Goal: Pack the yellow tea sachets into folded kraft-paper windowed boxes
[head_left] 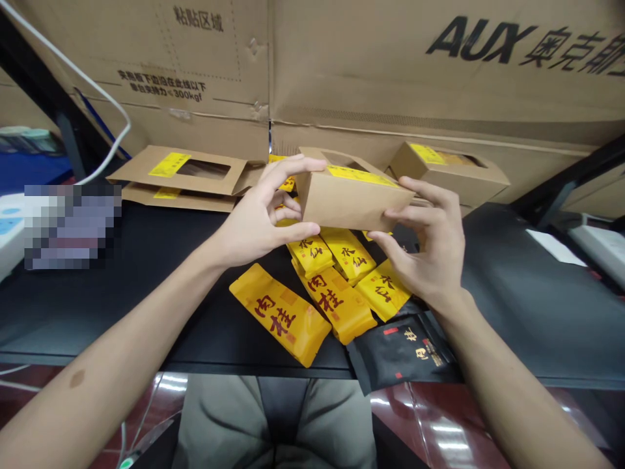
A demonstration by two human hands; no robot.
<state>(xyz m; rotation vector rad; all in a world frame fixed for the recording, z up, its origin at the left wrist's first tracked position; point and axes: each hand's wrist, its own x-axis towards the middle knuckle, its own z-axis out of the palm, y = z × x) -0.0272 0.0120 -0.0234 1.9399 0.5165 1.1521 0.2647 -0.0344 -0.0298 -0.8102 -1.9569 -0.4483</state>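
hands (pixel 254 221) holding kraft box (pixel 351 202), 肉桂 packet (pixel 279 314), aux carton (pixel 488 65)

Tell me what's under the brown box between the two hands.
Yellow packets lie on the black table below the brown box; their upper ends and anything directly beneath the box are covered.

Packing station, stockroom or workshop kind of place. Black table (pixel 97 306) holds yellow tea packets (pixel 279 314) and windowed kraft boxes (pixel 448 173) around 12 o'clock. Big AUX cardboard cartons (pixel 439 71) stand behind, white power strip (pixel 10 225) at 9 o'clock, shiny reddish floor (pixel 430 423) at 6 o'clock.
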